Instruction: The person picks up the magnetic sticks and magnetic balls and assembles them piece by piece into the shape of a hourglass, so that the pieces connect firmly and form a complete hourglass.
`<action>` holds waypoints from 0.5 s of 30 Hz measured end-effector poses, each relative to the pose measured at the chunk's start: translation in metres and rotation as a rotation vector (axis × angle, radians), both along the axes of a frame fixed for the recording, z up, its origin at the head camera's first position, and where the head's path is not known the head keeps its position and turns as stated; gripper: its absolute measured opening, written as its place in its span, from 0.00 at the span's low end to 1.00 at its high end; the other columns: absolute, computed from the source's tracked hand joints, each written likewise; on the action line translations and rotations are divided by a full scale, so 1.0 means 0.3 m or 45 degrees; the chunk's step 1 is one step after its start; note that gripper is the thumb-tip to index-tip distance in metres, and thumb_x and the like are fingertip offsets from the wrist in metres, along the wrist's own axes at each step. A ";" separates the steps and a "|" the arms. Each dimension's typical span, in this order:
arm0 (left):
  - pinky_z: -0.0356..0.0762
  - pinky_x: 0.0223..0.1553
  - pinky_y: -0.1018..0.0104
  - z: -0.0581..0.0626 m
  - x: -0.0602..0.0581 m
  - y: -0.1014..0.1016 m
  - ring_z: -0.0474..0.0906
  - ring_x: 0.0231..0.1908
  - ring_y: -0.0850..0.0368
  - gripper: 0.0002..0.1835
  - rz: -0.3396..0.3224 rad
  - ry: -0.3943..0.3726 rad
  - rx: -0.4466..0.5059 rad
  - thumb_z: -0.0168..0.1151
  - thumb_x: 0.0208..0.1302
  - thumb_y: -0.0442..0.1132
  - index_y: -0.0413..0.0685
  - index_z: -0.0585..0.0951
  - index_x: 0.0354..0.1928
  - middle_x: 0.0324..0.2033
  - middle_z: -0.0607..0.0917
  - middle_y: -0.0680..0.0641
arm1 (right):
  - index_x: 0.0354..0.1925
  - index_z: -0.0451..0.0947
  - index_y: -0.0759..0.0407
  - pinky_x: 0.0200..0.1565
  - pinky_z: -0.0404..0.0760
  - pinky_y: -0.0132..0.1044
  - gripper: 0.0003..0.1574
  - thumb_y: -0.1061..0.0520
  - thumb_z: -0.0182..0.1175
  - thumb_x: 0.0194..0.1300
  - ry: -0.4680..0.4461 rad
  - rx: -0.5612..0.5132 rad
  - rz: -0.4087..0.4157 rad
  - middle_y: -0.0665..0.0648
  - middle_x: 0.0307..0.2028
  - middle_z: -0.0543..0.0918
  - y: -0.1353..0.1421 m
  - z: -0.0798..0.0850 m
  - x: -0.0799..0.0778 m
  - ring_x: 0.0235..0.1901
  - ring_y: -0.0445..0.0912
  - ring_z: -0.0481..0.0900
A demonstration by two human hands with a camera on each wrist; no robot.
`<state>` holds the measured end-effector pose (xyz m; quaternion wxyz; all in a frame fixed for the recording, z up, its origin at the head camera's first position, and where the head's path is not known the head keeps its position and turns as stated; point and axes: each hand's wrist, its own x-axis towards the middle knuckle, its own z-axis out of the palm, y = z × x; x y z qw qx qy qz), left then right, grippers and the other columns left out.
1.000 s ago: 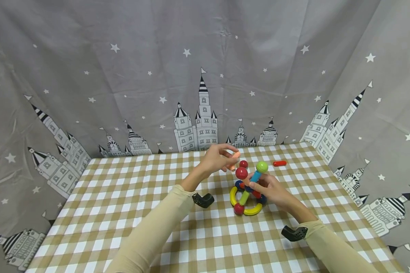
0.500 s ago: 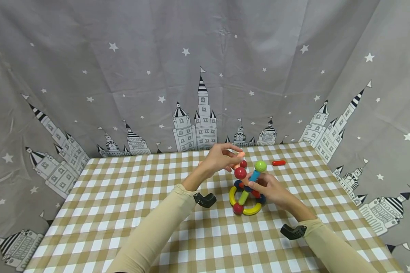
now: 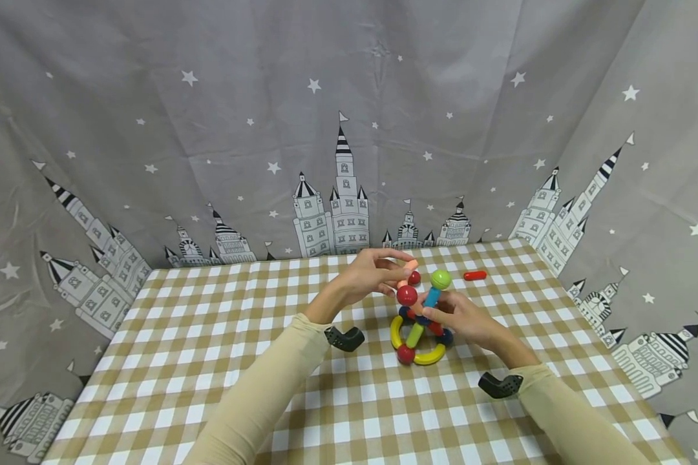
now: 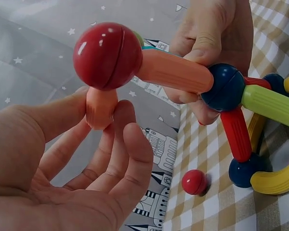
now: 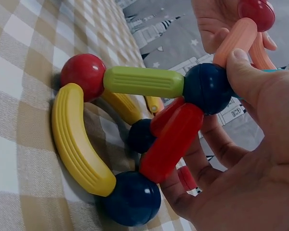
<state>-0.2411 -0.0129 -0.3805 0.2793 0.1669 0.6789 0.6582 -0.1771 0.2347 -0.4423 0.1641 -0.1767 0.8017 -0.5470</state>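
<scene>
My left hand pinches a short orange rod between thumb and fingers. The rod's upper end meets a red ball in the left wrist view. That ball caps another orange rod, which slants up from the dark blue top ball of a magnetic ball-and-stick frame. My right hand grips the frame near this ball. A blue rod with a green ball also rises there. Below, a lime rod and red rods lead down to a ring of curved yellow rods and balls.
A loose red ball lies on the checked tablecloth, behind the frame. Farther right is a loose red rod. A grey castle-print curtain hangs behind the table and along its sides.
My left hand has moved a little right, bringing its orange rod against the raised red ball. My right hand keeps its grip, and the frame has stayed nearly in place.
</scene>
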 end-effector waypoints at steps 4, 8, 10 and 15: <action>0.87 0.40 0.58 -0.004 0.001 0.001 0.85 0.37 0.53 0.20 0.015 -0.002 0.009 0.70 0.68 0.35 0.46 0.82 0.61 0.49 0.87 0.42 | 0.62 0.77 0.61 0.60 0.76 0.48 0.24 0.48 0.58 0.78 -0.026 -0.021 -0.045 0.59 0.59 0.82 -0.005 -0.003 0.008 0.56 0.55 0.79; 0.86 0.44 0.53 -0.005 0.004 0.001 0.86 0.39 0.53 0.20 0.024 -0.008 0.019 0.69 0.68 0.36 0.45 0.82 0.61 0.49 0.87 0.41 | 0.65 0.74 0.60 0.64 0.75 0.54 0.27 0.45 0.58 0.77 -0.046 -0.040 -0.104 0.61 0.61 0.80 -0.008 -0.008 0.024 0.60 0.57 0.77; 0.85 0.47 0.50 -0.005 0.006 0.001 0.86 0.40 0.53 0.21 0.024 -0.011 0.024 0.69 0.68 0.36 0.45 0.81 0.62 0.49 0.86 0.41 | 0.67 0.72 0.59 0.65 0.73 0.56 0.29 0.44 0.56 0.78 -0.055 -0.047 -0.138 0.62 0.63 0.78 -0.006 -0.012 0.033 0.62 0.58 0.75; 0.86 0.45 0.53 -0.006 0.013 0.001 0.85 0.41 0.53 0.21 0.029 -0.030 0.045 0.70 0.68 0.36 0.45 0.82 0.62 0.50 0.86 0.41 | 0.71 0.67 0.61 0.66 0.72 0.58 0.35 0.40 0.48 0.81 -0.070 -0.066 -0.197 0.64 0.66 0.74 0.000 -0.021 0.045 0.64 0.59 0.73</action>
